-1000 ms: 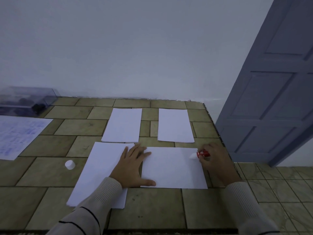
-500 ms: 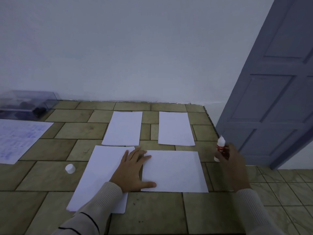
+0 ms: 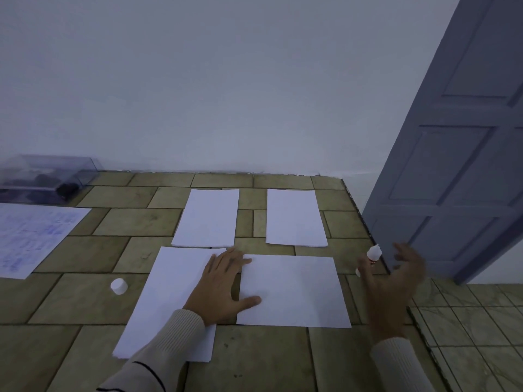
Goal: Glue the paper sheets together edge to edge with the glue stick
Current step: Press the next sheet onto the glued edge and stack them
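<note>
Glue (image 3: 373, 254): now standing at centre right, just released.
Right hand (image 3: 396, 281): fingers spread, empty.
Left hand (image 3: 220, 287): flat on sheets (image 3: 294, 290); pressing likely next.

The right hand (image 3: 396, 281) is blurred, a finger hiding part of the glue stick (image 3: 374, 251). The printed sheet (image 3: 34, 236) runs off the left edge, its writing unreadable.
</note>
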